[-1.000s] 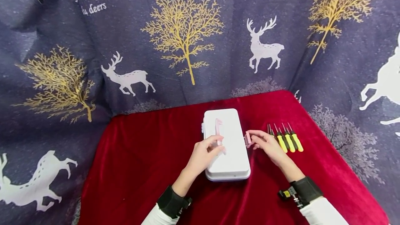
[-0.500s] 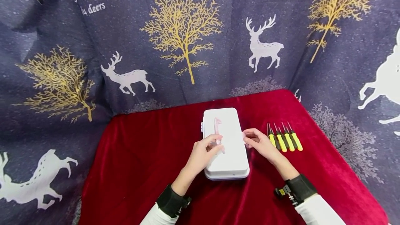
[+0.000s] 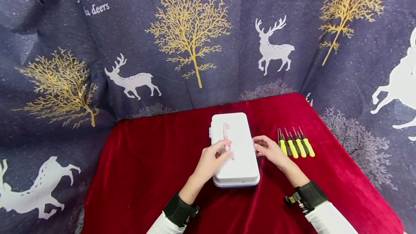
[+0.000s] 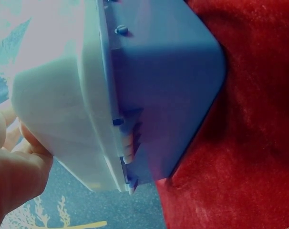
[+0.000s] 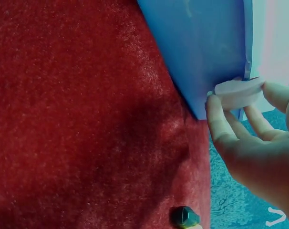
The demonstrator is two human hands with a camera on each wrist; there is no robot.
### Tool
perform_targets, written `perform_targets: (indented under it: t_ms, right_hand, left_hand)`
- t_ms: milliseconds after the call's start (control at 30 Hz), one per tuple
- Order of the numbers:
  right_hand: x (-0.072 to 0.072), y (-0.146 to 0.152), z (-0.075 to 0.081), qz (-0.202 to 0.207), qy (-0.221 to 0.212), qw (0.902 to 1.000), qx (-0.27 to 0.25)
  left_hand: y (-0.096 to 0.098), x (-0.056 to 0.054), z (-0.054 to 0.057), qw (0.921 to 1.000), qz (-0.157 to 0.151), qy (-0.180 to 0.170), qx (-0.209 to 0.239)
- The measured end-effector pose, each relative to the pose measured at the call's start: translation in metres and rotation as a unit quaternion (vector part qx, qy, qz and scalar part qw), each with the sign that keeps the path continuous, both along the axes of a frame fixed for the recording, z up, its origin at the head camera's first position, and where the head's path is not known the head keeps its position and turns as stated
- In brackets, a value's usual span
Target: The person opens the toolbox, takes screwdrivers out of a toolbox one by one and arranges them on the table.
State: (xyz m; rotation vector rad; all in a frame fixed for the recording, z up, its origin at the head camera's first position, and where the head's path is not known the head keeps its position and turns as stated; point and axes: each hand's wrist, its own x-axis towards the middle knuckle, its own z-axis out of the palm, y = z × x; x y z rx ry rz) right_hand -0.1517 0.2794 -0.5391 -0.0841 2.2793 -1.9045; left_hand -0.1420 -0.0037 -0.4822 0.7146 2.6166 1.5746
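Observation:
A white box (image 3: 238,161) with a closed lid lies on the red cloth. Along its top runs a pale pink handle (image 3: 225,130). My left hand (image 3: 209,160) grips the near part of that handle, fingers partly hiding it. At the box's right side, my right hand (image 3: 271,151) holds a pink latch (image 5: 237,91) between thumb and fingers. In the right wrist view the latch sits against the box wall just at the lid's seam, with a finger on its lower edge. The left wrist view shows hinge parts (image 4: 130,138) on the opposite side.
Several screwdrivers with yellow and black handles (image 3: 300,147) lie in a row to the right of my right hand. Red velvet cloth (image 3: 146,169) covers the table. A dark curtain (image 3: 130,28) printed with deer and trees hangs behind and at both sides.
The latch stood out from the box's right side a second ago; my right hand has pushed it left, in against the box. My left hand has stayed on the handle.

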Motion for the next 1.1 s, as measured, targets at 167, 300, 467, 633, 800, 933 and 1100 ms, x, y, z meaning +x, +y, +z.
perform_targets:
  t_ms: [167, 300, 467, 633, 800, 933, 1100]
  right_hand:
    - [-0.0012, -0.0002, -0.0008, -0.004, -0.008, 1.0, 0.004]
    - [-0.0012, -0.0002, 0.0017, -0.005, -0.005, 0.9999, 0.008]
    - [-0.001, 0.0017, 0.0032, 0.0, -0.004, 1.0, 0.006]
    - [-0.0007, 0.0029, 0.0044, 0.009, -0.002, 1.0, -0.002]
    - [0.0003, 0.0009, 0.0057, 0.008, -0.006, 0.9999, -0.014]
    - [0.001, -0.0005, 0.0041, 0.004, -0.007, 0.9998, -0.019]
    - [0.0015, -0.0007, 0.0007, 0.008, -0.013, 0.9995, -0.029]
  left_hand:
    - [0.0003, -0.0005, 0.0009, 1.0, -0.003, 0.002, -0.004]
    - [0.001, -0.0004, 0.0029, 1.0, -0.006, 0.006, -0.004]
    - [0.0026, 0.001, 0.0038, 0.9999, -0.004, 0.009, -0.008]
    - [0.0036, 0.0008, 0.0004, 0.9998, -0.002, 0.011, -0.017]
    - [0.0032, 0.0009, 0.0002, 0.9997, -0.004, 0.01, -0.021]
    - [0.0025, 0.0012, 0.0004, 0.9995, -0.007, 0.022, -0.02]
    - [0.0021, 0.0022, -0.0016, 0.9984, -0.012, 0.053, -0.019]
